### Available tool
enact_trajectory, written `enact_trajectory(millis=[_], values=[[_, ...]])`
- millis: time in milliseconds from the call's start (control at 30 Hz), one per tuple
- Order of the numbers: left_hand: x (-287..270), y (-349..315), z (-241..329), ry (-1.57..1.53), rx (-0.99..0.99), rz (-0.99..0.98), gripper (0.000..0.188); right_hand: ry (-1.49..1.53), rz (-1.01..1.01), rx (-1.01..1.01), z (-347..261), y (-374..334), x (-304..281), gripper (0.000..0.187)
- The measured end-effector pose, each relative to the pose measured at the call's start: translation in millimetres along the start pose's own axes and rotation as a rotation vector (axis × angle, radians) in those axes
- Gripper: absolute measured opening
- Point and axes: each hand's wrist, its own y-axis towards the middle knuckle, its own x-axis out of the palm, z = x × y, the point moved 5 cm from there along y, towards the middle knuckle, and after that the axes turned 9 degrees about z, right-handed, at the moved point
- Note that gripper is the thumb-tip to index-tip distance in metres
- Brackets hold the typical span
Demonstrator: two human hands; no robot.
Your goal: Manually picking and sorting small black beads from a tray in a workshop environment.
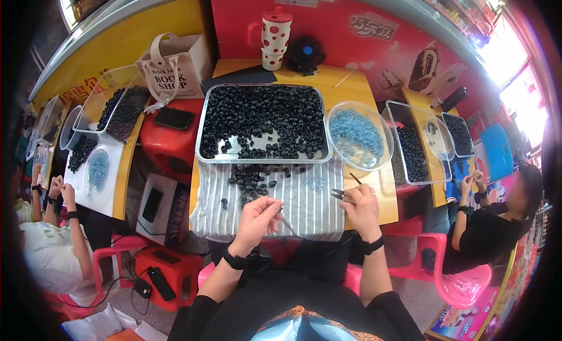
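Note:
My left hand (258, 221) is over the near edge of a grey-and-white striped cloth (211, 203), thumb and fingertips pinched together. Whatever sits in that pinch is too small to make out, though a dark speck shows at the fingertips. To its right, my right hand (363, 208) is closed around a slim dark two-tipped tool (338, 194), its tips pointing away from me. Loose black bead-like pieces (249, 181) lie on the cloth, along with a few clear bluish bits (315, 183). Behind them stands a tray (263, 159) heaped with black pieces.
A round clear tub (389, 150) of pale blue bits stands right of the tray. At the back are a spotted tumbler (275, 42), a small black fan (306, 53) and a cloth bag (181, 65). A red stool (167, 143) holds a phone. People work at both sides.

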Motion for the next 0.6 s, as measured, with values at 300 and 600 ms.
enact_trajectory(millis=[300, 600], values=[[20, -3, -11, -0.19, -0.013, -0.102, 0.021, 0.635, 0.065, 0.435, 11, -15, 16, 0.014], [23, -8, -9, -0.226, -0.005, -0.101, 0.023, 1.083, -0.22, 0.469, -71, -40, 55, 0.016]])
